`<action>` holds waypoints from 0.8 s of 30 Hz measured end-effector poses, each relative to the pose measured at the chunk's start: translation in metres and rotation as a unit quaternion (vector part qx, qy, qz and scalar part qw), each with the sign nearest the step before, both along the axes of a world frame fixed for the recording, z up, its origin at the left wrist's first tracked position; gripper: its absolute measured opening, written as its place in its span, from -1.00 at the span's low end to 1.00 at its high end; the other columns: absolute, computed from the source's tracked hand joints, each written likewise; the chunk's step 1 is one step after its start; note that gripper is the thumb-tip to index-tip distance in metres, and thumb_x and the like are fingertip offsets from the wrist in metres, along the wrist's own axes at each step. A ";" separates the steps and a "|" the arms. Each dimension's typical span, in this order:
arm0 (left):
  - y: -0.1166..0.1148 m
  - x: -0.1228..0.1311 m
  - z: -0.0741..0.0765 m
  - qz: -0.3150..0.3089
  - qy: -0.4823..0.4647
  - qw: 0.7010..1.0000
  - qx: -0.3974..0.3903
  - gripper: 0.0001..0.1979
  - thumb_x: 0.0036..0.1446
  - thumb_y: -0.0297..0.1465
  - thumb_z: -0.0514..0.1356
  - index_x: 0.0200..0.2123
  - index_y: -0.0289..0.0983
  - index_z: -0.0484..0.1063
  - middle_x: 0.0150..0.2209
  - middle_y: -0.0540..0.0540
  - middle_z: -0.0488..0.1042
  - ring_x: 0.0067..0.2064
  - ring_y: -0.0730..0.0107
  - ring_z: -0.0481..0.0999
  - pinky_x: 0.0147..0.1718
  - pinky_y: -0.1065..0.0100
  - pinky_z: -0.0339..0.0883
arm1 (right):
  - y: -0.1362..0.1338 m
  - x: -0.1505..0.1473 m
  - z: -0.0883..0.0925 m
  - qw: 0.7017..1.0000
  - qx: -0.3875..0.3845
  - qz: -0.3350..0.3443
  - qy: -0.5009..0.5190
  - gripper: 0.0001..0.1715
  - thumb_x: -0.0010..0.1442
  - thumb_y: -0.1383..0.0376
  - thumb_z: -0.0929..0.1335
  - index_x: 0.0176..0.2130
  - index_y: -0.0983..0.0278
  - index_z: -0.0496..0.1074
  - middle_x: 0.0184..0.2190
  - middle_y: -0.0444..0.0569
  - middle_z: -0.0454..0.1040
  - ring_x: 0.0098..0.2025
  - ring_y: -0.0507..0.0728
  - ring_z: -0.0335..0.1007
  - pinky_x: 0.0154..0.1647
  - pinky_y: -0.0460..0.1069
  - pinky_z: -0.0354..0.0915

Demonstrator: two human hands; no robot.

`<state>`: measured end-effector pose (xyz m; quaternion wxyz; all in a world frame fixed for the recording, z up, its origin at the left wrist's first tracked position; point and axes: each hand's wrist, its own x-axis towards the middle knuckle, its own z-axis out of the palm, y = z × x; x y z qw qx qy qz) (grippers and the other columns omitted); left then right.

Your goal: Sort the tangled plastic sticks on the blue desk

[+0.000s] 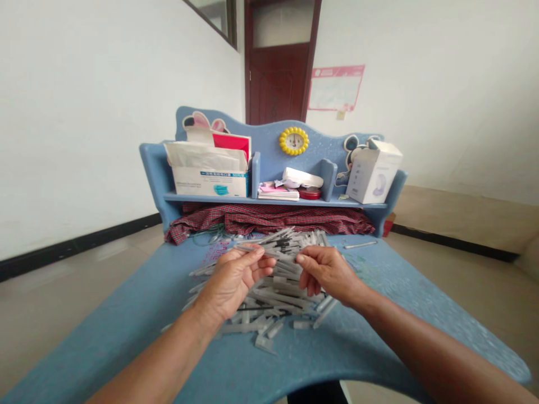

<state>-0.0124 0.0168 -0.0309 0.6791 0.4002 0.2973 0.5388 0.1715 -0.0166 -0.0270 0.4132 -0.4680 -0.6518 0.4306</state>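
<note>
A heap of thin, whitish translucent plastic pieces (278,303), with a few dark strips among them, lies on the blue desk (345,348). Above the heap, my left hand (238,275) pinches a slender pale piece (269,252) between thumb and fingers. The piece stretches across toward my right hand (326,272), whose thumb and curled fingers are closed on its right end. Both hands are raised over the middle of the heap, a short gap apart. Loose short pieces (264,342) lie at the heap's near edge.
Behind the heap lies folded red checked cloth (295,217) under a blue shelf (202,197). The shelf holds a mask box (210,180), papers (278,193), a red tin (310,193) and a white box (374,174). One thin stick (360,245) rests at the desk's back right.
</note>
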 end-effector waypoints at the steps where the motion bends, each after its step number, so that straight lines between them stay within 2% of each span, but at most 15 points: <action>1: 0.000 0.000 0.000 0.006 -0.001 1.000 -0.001 -0.91 0.02 -0.62 0.14 -0.39 -0.36 0.34 -0.50 -0.09 0.51 -0.44 0.38 0.54 -0.47 0.42 0.43 | 0.002 -0.001 0.001 1.000 0.010 -0.005 0.007 -0.63 0.07 0.04 0.28 -0.35 0.30 0.26 -0.71 -0.20 0.37 -0.76 -0.05 0.23 -0.76 -0.19 0.13; 5: -0.001 0.001 0.002 0.015 0.001 1.000 -0.004 -0.91 0.04 -0.63 0.12 -0.38 -0.37 0.33 -0.50 -0.09 0.50 -0.44 0.39 0.54 -0.48 0.44 0.43 | 0.007 -0.003 0.001 0.999 0.029 -0.017 0.013 -0.66 0.04 0.07 0.32 -0.40 0.31 0.25 -0.71 -0.20 0.37 -0.75 -0.07 0.23 -0.75 -0.20 0.15; 8: -0.001 0.001 0.002 0.018 0.000 1.000 -0.004 -0.91 0.04 -0.63 0.12 -0.39 -0.37 0.33 -0.49 -0.10 0.50 -0.43 0.39 0.54 -0.47 0.44 0.43 | 0.010 -0.003 -0.001 0.999 -0.030 0.012 0.021 -0.55 0.12 -0.02 0.19 -0.45 0.32 0.26 -0.74 -0.14 0.37 -0.78 -0.04 0.23 -0.80 -0.19 0.10; 10: -0.001 0.000 0.002 0.022 -0.003 1.000 -0.005 -0.92 0.04 -0.63 0.12 -0.40 -0.37 0.34 -0.49 -0.10 0.50 -0.43 0.39 0.54 -0.47 0.44 0.43 | 0.011 -0.003 -0.001 0.998 -0.055 0.022 0.035 -0.53 0.11 -0.05 0.18 -0.41 0.31 0.25 -0.74 -0.14 0.38 -0.79 -0.02 0.23 -0.82 -0.18 0.09; 14: 0.000 0.000 0.002 0.025 -0.006 1.000 -0.009 -0.91 0.03 -0.63 0.13 -0.39 -0.37 0.35 -0.49 -0.09 0.50 -0.43 0.39 0.54 -0.47 0.44 0.43 | 0.011 -0.003 -0.001 0.999 -0.007 -0.011 0.044 -0.59 -0.02 0.02 0.35 -0.37 0.29 0.23 -0.73 -0.20 0.39 -0.78 -0.05 0.22 -0.78 -0.19 0.13; 18: -0.001 0.000 0.003 0.024 -0.006 1.000 -0.006 -0.92 0.03 -0.63 0.14 -0.41 -0.37 0.35 -0.48 -0.10 0.50 -0.42 0.38 0.54 -0.47 0.44 0.43 | 0.012 -0.004 -0.002 0.999 -0.035 0.006 0.036 -0.52 0.11 -0.05 0.19 -0.44 0.32 0.26 -0.75 -0.15 0.37 -0.79 -0.04 0.22 -0.81 -0.19 0.09; 22: -0.001 0.000 0.003 0.025 -0.008 1.000 -0.005 -0.91 0.00 -0.63 0.16 -0.42 -0.37 0.36 -0.49 -0.08 0.50 -0.43 0.39 0.54 -0.46 0.44 0.43 | 0.013 -0.003 -0.004 0.999 -0.018 0.000 0.044 -0.57 -0.01 0.01 0.33 -0.32 0.29 0.24 -0.72 -0.20 0.39 -0.78 -0.04 0.23 -0.78 -0.19 0.13; 24: -0.001 0.000 0.003 0.020 -0.008 1.000 -0.005 -0.91 0.00 -0.62 0.16 -0.41 -0.36 0.36 -0.49 -0.08 0.50 -0.43 0.39 0.54 -0.46 0.43 0.43 | 0.012 -0.003 -0.005 0.998 -0.017 0.007 0.052 -0.57 -0.03 0.01 0.35 -0.33 0.28 0.22 -0.72 -0.21 0.40 -0.78 -0.04 0.23 -0.77 -0.19 0.13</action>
